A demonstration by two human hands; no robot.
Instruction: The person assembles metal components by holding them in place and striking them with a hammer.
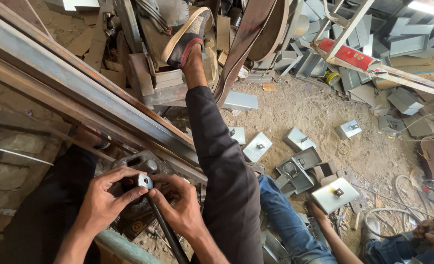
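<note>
Although both hands are seen from above, much of what lies under them is hidden: the dark iron block (pixel 141 164) beneath the fingers is covered in large part, and its shape cannot be made out fully. A small square metal piece (pixel 145 181), pale and shiny with a hole in its middle, is pinched between the thumb and fingertips of the left hand (pixel 107 193), and it is touched from the other side by the fingers of the right hand (pixel 180 205). Both hands are closed on it, the piece being held just above the block. A black rod (pixel 165 230) is seen running from under the piece down towards the bottom edge, where it is cut off; whether it is gripped by the right hand cannot be told. The forearms are cut off at the lower edge. A long rusty steel beam (pixel 80 88) is laid slantwise just beyond the hands. A leg in black trousers (pixel 224 166) is stretched across the middle, its sandalled foot (pixel 185 44) resting on scrap. On the sandy floor (pixel 295 112), grey folded sheet-metal boxes (pixel 256 146) are scattered. At the lower right, another person's hand (pixel 319 212) is partly hidden behind a flat metal plate (pixel 335 194).
</note>
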